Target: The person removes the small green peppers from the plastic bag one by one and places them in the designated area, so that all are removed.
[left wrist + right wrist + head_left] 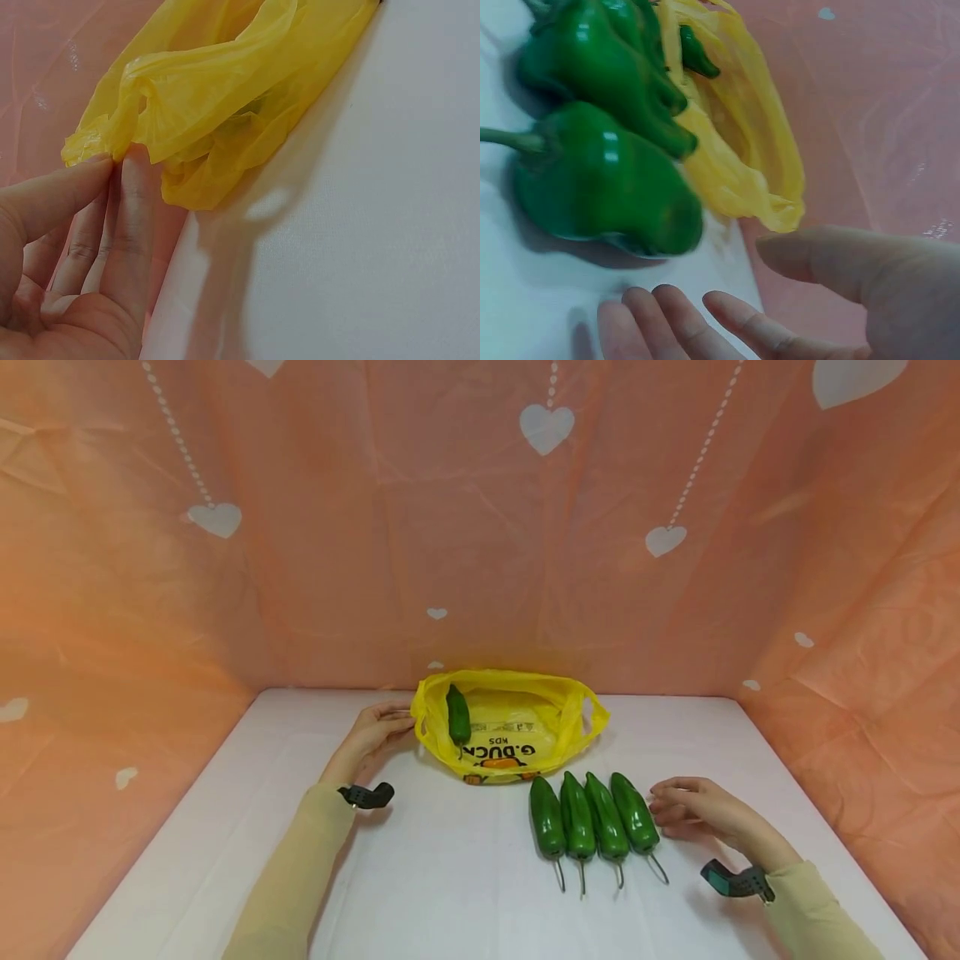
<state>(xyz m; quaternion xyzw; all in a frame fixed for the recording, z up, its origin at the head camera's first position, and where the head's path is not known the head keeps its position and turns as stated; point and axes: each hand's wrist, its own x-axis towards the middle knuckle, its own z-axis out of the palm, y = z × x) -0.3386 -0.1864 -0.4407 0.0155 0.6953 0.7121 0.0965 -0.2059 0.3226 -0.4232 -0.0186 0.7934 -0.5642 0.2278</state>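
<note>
A yellow plastic bag [555, 743] lies with its mouth spread at the back of the table, and one green pepper [458, 717] is inside it. My left hand [372, 734] pinches the bag's left handle between thumb and fingertips, as the left wrist view shows. In front of the bag, several green peppers [580, 818] lie in a row with stems toward me. Just right of the rightmost pepper [634, 812] is my right hand [697, 810], fingers extended and holding nothing. A gap separates its fingers from that pepper [607, 184] in the right wrist view.
The white tabletop [442, 877] is enclosed by an orange-pink cloth [480, 560] with white hearts at the back and sides. A dark strap device [367, 796] is on the left wrist, and a similar one [738, 882] on the right.
</note>
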